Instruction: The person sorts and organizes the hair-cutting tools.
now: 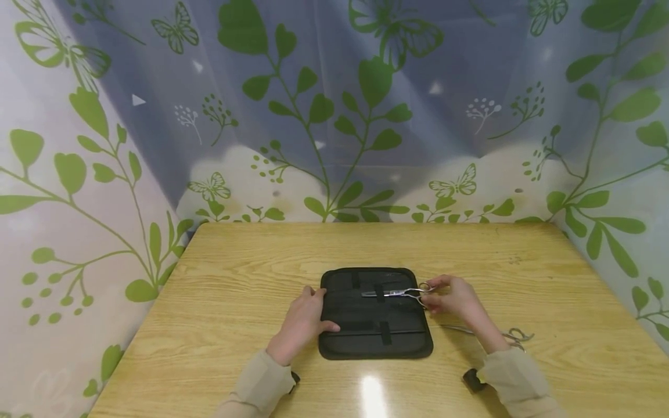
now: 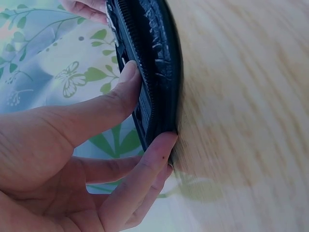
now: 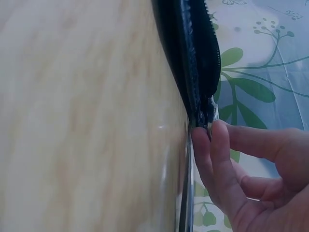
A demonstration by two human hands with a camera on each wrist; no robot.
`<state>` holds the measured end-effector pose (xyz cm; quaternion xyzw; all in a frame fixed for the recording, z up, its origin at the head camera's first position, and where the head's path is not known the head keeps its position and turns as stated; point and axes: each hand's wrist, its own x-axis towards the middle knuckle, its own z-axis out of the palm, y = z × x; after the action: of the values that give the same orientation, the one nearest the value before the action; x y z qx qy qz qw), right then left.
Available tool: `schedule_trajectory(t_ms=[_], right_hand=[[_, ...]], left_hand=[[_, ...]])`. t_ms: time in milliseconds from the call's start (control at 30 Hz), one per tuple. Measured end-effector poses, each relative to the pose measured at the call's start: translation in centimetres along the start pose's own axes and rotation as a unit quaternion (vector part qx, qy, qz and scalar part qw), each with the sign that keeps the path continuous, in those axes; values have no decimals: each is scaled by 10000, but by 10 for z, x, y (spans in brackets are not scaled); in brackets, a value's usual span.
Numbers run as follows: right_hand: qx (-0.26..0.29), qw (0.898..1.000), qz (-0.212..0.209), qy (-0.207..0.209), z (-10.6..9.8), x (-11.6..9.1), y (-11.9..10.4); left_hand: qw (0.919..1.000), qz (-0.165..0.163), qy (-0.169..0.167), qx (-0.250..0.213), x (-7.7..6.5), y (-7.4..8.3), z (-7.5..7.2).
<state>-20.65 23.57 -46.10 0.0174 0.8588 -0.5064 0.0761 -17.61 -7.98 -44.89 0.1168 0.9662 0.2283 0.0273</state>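
A black zippered scissors case (image 1: pixel 355 342) lies open and flat on the wooden table, with elastic loops on its inside. My left hand (image 1: pixel 302 319) holds its left edge, thumb over the inner face and fingertips at the outer side; the left wrist view shows this edge and its zipper (image 2: pixel 137 53) up close. With my right hand (image 1: pixel 455 299) I pinch the finger rings of silver scissors (image 1: pixel 397 294) at the case's right edge. Their blades point left across the case, passing through an upper elastic loop (image 1: pixel 380 293).
A second pair of silver scissors (image 1: pixel 517 335) lies on the table (image 1: pixel 235 261) right of the case, partly hidden behind my right wrist. A curtain (image 1: pixel 324 145) printed with leaves and butterflies surrounds the table's back and sides.
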Motion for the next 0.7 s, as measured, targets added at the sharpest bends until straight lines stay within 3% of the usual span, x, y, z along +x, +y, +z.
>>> schedule_trajectory(t_ms=[367, 700], right_hand=[[-595, 9982, 16, 15, -3, 0, -3], [-1305, 9909, -319, 63, -4, 1, -13]], left_hand=[[10000, 44, -39, 78, 0, 1, -1], [9999, -8, -119, 113, 2, 1, -2]])
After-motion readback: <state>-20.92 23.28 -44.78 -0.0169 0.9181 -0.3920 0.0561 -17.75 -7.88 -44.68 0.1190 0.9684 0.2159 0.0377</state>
